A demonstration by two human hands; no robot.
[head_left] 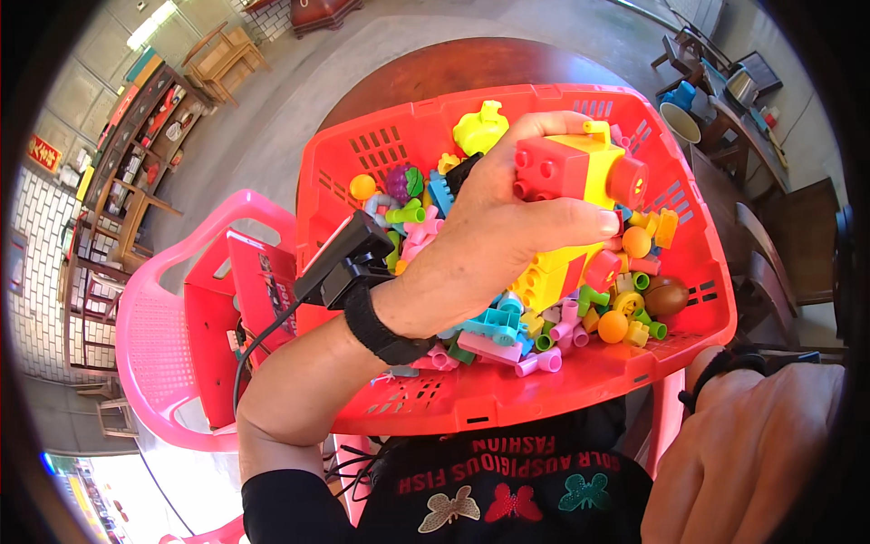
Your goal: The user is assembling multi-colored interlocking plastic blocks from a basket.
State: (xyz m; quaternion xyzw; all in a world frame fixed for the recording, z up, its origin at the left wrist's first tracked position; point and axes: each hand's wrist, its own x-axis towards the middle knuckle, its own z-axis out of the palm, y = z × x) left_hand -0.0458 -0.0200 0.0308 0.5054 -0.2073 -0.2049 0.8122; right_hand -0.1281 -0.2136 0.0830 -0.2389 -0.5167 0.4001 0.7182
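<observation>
My left hand (pixel 489 213), with a black strap on its wrist, is closed around a red and yellow toy block assembly (pixel 598 172). Red studs, yellow sides and round red wheel-like ends show on it; thumb and fingers cover its middle. It is held over a red plastic basket (pixel 399 417) full of small toys. Close to the lower right edge, my right hand (pixel 757 453) shows its back, apart from the basket's toys; its fingertips run out of the picture. Beneath the left hand lie pink tube pieces (pixel 562 331), an orange ball (pixel 613 327) and a brown egg-shaped toy (pixel 666 296).
The basket rests on a round brown table (pixel 399 77). A pink plastic chair (pixel 163 344) at left carries a red open box (pixel 263 281). A yellow-green toy (pixel 480 129) and a purple grape toy (pixel 399 181) lie at the basket's far side. Wooden shelves (pixel 154 136) line the left wall.
</observation>
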